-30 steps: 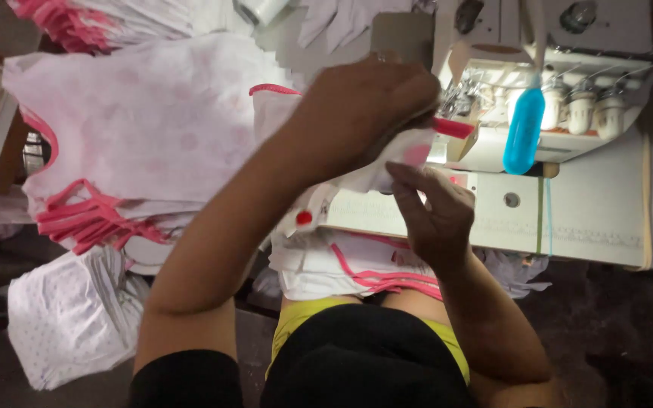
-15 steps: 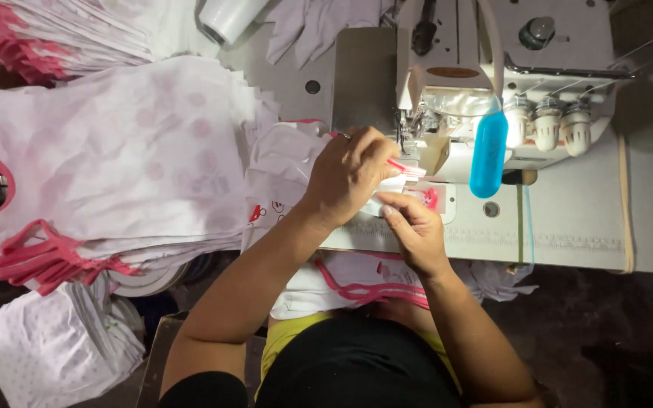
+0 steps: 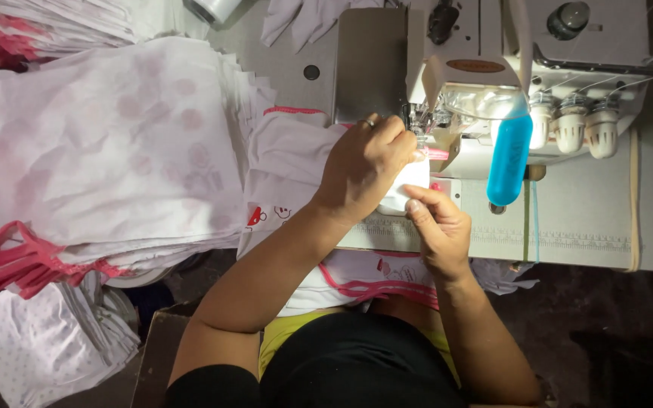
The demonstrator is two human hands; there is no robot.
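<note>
Two hands work at the sewing machine point(image 3: 493, 83): our left hand point(image 3: 368, 166) presses curled fingers on the white garment point(image 3: 296, 162) by the needle, our right hand point(image 3: 436, 227) pinches its edge below. A stack point(image 3: 100, 151) lies left.

Left hand point(image 3: 368, 170) and right hand point(image 3: 434, 230) pinching white cloth point(image 3: 406, 185) at sewing machine point(image 3: 493, 83), garment stack point(image 3: 107, 159) left, blue bottle point(image 3: 509, 160)
</note>
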